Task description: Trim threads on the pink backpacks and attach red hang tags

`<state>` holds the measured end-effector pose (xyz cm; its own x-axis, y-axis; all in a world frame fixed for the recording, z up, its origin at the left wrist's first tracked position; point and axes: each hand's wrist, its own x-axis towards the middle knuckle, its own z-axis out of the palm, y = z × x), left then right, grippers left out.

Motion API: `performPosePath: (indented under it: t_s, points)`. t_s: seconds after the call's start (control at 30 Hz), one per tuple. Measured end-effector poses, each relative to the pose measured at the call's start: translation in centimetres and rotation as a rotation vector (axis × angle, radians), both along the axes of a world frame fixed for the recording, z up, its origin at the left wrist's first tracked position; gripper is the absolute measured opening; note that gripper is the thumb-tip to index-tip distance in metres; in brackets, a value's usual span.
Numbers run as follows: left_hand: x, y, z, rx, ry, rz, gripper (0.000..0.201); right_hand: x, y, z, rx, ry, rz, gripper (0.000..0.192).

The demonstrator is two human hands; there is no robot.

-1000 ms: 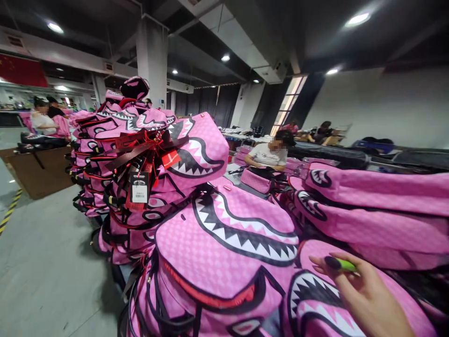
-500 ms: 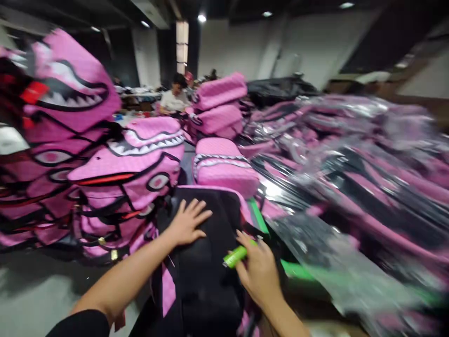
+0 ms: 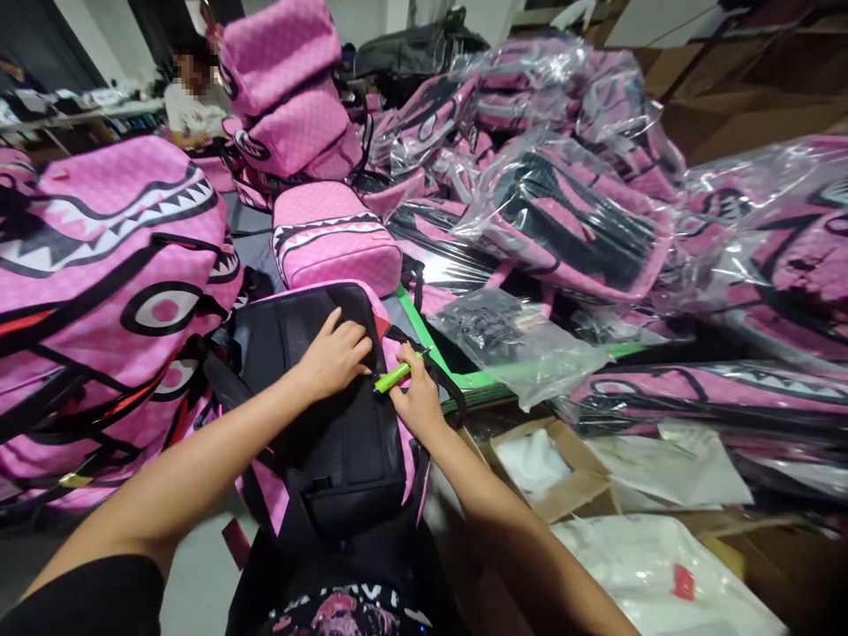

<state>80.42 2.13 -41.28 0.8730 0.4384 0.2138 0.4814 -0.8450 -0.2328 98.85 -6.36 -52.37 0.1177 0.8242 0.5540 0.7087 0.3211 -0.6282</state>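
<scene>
A pink backpack lies in front of me with its black padded back facing up. My left hand presses on the upper part of that black panel, fingers curled against the fabric. My right hand rests at the bag's right edge and grips a small bright green tool with a dark tip. The two hands are almost touching. A black strap loops out beside the right hand.
Pink shark-mouth backpacks are stacked at the left and behind. Backpacks wrapped in clear plastic pile up on the right. An open cardboard box and white bags lie at lower right. A seated person is far back.
The view swung right and down from the stacks to the backpack. My left hand came in and curled on the black panel. My right hand carried the green tool to the bag's edge.
</scene>
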Motion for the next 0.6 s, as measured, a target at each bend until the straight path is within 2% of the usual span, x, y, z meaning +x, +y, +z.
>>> performPosePath:
  t_s: [0.07, 0.13, 0.3, 0.37, 0.5, 0.6]
  points:
    - [1.6, 1.6, 1.1, -0.067, 0.145, -0.045, 0.047, 0.5, -0.2, 0.4, -0.003, -0.003, 0.012, 0.037]
    - [2.5, 1.8, 2.0, -0.144, 0.247, -0.085, 0.049, 1.1, -0.9, 1.0, -0.028, -0.005, 0.02, 0.032]
    - [2.7, -0.5, 2.8, -0.207, 0.169, -0.155, 0.04, 2.6, -3.4, 1.9, -0.042, -0.012, 0.018, 0.027]
    - [2.0, 0.2, 3.1, -0.187, 0.145, -0.119, 0.043, 2.9, -3.1, 1.5, -0.03, -0.009, 0.025, 0.023]
    - [-0.3, 3.2, 3.5, -0.08, 0.094, 0.036, 0.05, 3.1, -1.2, 0.9, -0.043, -0.007, 0.077, 0.016]
    - [-0.8, 2.9, 2.8, -0.107, 0.069, 0.035, 0.041, 3.7, -2.2, 2.1, -0.072, 0.005, 0.06, 0.029]
